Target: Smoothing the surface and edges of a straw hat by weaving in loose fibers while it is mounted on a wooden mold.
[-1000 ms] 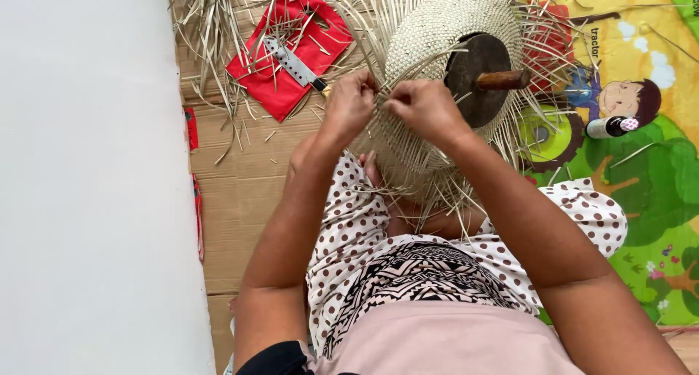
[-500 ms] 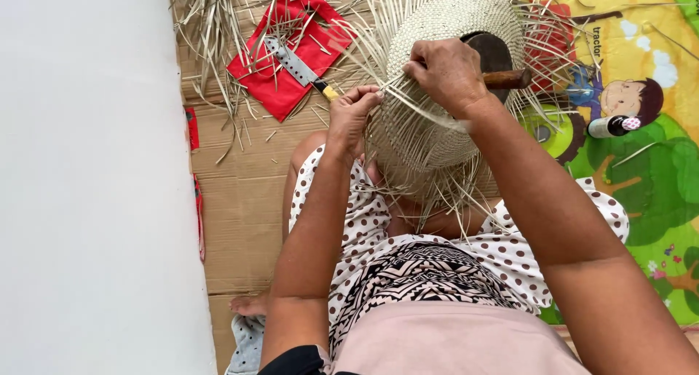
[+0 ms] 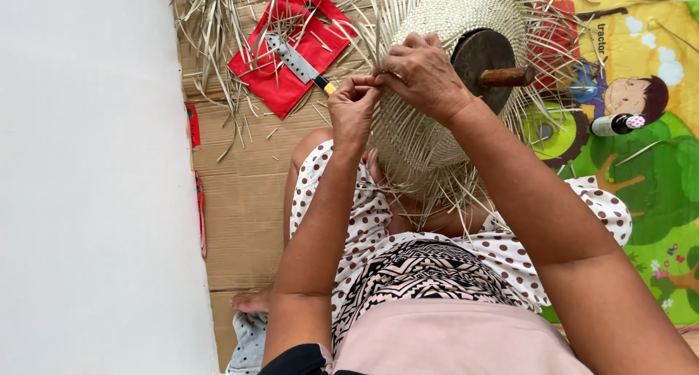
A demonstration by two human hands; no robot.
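Note:
A half-woven straw hat (image 3: 422, 142) rests on my lap, loose pale strands fanning out all around its edge. A dark round block with a wooden handle (image 3: 486, 54) sits on its crown. My left hand (image 3: 353, 109) pinches straw strands at the hat's left edge. My right hand (image 3: 422, 73) lies over the top of the weave, fingers closed on strands right beside the left fingertips. The two hands touch at the strands.
A knife with a yellow-black handle (image 3: 298, 62) lies on a red cloth (image 3: 291, 47) on cardboard (image 3: 247, 200), amid scattered straw (image 3: 211, 25). A white wall (image 3: 87, 178) fills the left. A colourful cartoon play mat (image 3: 641, 142) with a small bottle (image 3: 615, 124) is at right.
My right hand rose over the hat's crown, then came back down left to meet the left hand. The left hand stayed at the hat's left edge.

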